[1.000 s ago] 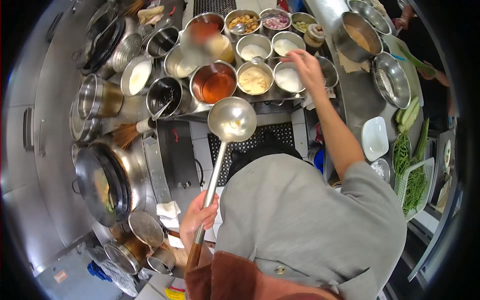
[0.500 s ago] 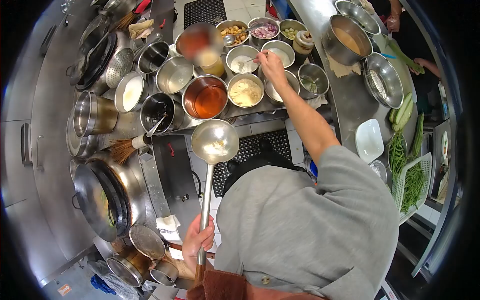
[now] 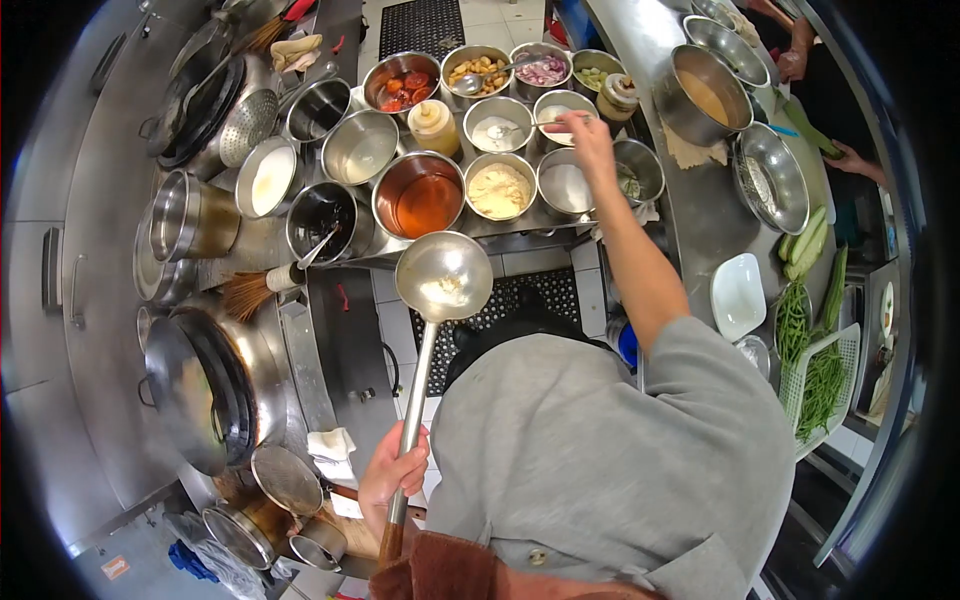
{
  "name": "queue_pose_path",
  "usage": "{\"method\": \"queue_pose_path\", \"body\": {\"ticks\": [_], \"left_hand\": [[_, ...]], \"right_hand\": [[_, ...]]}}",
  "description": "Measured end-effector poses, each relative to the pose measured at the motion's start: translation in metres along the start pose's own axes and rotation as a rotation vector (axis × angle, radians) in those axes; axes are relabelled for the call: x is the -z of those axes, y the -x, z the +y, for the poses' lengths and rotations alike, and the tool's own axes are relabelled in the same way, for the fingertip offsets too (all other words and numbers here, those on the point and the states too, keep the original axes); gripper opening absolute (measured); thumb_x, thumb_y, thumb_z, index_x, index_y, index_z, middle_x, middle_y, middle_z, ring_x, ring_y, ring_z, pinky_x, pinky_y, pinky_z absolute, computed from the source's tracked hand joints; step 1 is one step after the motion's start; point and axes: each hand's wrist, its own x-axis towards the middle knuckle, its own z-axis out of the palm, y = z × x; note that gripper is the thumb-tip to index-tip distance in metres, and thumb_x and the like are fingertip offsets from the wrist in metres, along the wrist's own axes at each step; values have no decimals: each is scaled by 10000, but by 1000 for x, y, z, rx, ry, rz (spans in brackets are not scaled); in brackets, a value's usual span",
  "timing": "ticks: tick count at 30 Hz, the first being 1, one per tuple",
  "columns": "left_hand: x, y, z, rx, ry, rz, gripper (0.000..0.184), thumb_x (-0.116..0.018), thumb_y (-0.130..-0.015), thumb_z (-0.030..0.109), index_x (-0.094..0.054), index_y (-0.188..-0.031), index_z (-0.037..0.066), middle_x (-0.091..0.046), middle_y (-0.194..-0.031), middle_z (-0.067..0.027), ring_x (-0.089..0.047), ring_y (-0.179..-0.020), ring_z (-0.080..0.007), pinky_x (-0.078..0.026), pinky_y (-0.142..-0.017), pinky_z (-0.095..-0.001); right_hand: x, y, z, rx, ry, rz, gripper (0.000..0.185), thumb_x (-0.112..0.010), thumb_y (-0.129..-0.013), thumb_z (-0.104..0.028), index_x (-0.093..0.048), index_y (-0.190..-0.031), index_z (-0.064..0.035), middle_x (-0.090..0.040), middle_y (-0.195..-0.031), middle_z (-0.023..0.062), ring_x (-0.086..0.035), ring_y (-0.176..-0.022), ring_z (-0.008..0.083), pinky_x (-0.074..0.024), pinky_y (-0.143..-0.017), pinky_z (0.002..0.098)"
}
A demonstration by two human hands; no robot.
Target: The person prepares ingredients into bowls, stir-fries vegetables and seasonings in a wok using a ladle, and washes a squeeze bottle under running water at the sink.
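Over tiled floor [image 3: 541, 262] and steel counter [image 3: 520, 231], the left hand [image 3: 395, 470] clasps a ladle [image 3: 426, 352], the right [image 3: 586, 137] pinches a spoon [image 3: 541, 124].

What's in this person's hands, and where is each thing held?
The left hand holds the ladle low on its metal shaft, just above the wood; the right hand holds a small spoon by its handle's end.

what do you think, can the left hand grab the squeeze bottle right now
Probably not: the left hand is wrapped around the ladle and would likely need freeing first. The squeeze bottle also stands beyond the pot of red liquid.
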Motion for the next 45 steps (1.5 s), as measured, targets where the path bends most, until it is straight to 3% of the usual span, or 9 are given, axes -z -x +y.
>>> {"method": "queue_pose_path", "body": {"ticks": [4, 8, 10, 14, 16, 23, 30, 32, 45], "left_hand": [[0, -8, 8, 18, -31, -87, 262, -578, -898, 61, -449, -1124, 34, -453, -735, 3, -349, -424, -32, -298, -344, -198], [-1, -24, 14, 21, -78, -171, 252, -565, -911, 71, -449, -1132, 33, -446, -731, 3, -349, -424, -37, -306, -342, -201], [-5, -28, 18, 27, -74, -183, 253, -565, -911, 71, -449, -1131, 26, -447, -732, 3, -347, -423, -36, -305, -340, -201], [-8, -27, 23, 34, -103, -186, 248, -568, -905, 66, -452, -1119, 15, -450, -732, 5, -345, -419, -35, -301, -338, -199], [-4, -24, 24, 43, -122, -176, 243, -567, -904, 64, -453, -1112, 13, -448, -726, 6, -344, -418, -34, -299, -338, -198], [1, -18, 16, 43, -111, -96, 208, -549, -916, 64, -455, -1097, 20, -435, -689, 7, -337, -412, -31, -296, -337, -194], [1, -16, 13, 43, -82, -74, 207, -554, -922, 76, -461, -1102, 30, -441, -700, 7, -341, -418, -26, -293, -342, -186], [2, -17, 13, 43, -77, -75, 208, -557, -921, 76, -463, -1101, 31, -442, -700, 7, -342, -419, -26, -293, -343, -184], [0, -22, 18, 39, -97, -95, 201, -560, -917, 70, -464, -1088, 27, -440, -700, 9, -345, -417, -25, -299, -339, -188]], "right_hand": [[33, 29, -40, -84, -241, -107, 278, -488, -896, -248, -634, -939, -16, -717, -861, 118, -529, -676, 59, -377, -640, 209], [45, 70, -85, -68, -299, -284, 245, -516, -916, -209, -635, -919, 5, -714, -857, 127, -648, -781, 119, -469, -663, 244], [36, 88, -90, 209, 114, -170, 271, -523, -923, -214, -637, -938, 30, -715, -845, 114, -647, -757, 130, -483, -691, 248], [39, 75, -66, 164, 191, -105, 296, -512, -934, -228, -638, -957, 39, -715, -845, 115, -651, -751, 127, -487, -686, 248], [35, 70, -34, 24, 204, -252, 247, -520, -947, -199, -621, -976, 24, -712, -875, 107, -638, -844, 115, -473, -777, 254], [4, 80, -9, 70, 255, -219, 295, -505, -910, -221, -640, -913, 41, -697, -782, 148, -693, -775, 236, -511, -720, 319], [6, 81, -23, 72, 306, -281, 294, -497, -904, -217, -644, -920, 37, -699, -784, 144, -687, -749, 241, -508, -711, 322], [7, 82, -17, 62, 287, -270, 280, -496, -929, -205, -636, -930, 38, -716, -798, 95, -608, -675, 106, -445, -598, 268], [15, 77, 17, 15, 47, -213, 277, -510, -899, -214, -649, -908, 26, -722, -804, 83, -572, -619, 112, -449, -613, 265]]}}
